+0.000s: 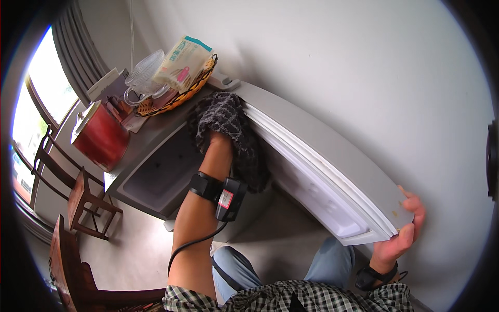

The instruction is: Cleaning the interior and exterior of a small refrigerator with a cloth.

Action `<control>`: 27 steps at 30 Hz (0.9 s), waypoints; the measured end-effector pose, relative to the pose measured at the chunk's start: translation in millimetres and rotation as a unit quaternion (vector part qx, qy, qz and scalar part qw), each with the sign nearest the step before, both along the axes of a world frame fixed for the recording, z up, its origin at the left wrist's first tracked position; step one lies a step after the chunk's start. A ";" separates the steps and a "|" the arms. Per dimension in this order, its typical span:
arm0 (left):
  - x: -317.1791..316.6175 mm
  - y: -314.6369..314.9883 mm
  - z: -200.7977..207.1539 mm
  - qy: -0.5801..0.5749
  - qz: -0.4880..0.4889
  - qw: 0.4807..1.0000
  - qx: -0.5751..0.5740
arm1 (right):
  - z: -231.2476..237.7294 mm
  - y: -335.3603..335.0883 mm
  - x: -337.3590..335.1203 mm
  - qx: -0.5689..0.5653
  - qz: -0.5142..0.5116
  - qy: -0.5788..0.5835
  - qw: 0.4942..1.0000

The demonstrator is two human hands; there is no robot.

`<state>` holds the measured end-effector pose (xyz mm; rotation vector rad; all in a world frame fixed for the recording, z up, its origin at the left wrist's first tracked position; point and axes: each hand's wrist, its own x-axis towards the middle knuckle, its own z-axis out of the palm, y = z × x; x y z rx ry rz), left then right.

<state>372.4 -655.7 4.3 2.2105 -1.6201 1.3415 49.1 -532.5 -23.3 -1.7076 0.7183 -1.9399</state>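
Note:
My left hand (pixel 220 139) is closed in a dark grey checked cloth (pixel 223 112), which hides most of its fingers. The cloth presses near the hinge side of an open fridge, between the grey cabinet (pixel 171 205) and the door (pixel 317 145), and its loose end hangs down. The door has a grey outside, a pale seal along its edge and a white moulded inner side. At the door's free end, my right hand (pixel 400 229) wraps its fingers round the corner.
On the fridge top stand a wicker basket (pixel 179 101) with a glass cup (pixel 145 75) and a packet (pixel 184 62), and a red canister (pixel 101 136). A white wall (pixel 364 62) rises behind the door. Wooden chairs (pixel 80 192) stand at left.

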 end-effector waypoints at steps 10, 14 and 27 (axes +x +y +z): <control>1.4 -9.6 15.7 0.199 0.055 0.978 0.028 | -0.5 -0.6 -1.3 0.050 -0.036 -0.031 0.998; -22.6 19.2 44.0 0.356 0.043 0.929 0.094 | 2.6 -1.8 2.1 0.074 -0.040 -0.047 0.995; 15.2 49.1 -12.0 -0.095 -0.115 0.975 0.164 | -1.3 2.7 -2.8 0.053 -0.050 0.019 0.997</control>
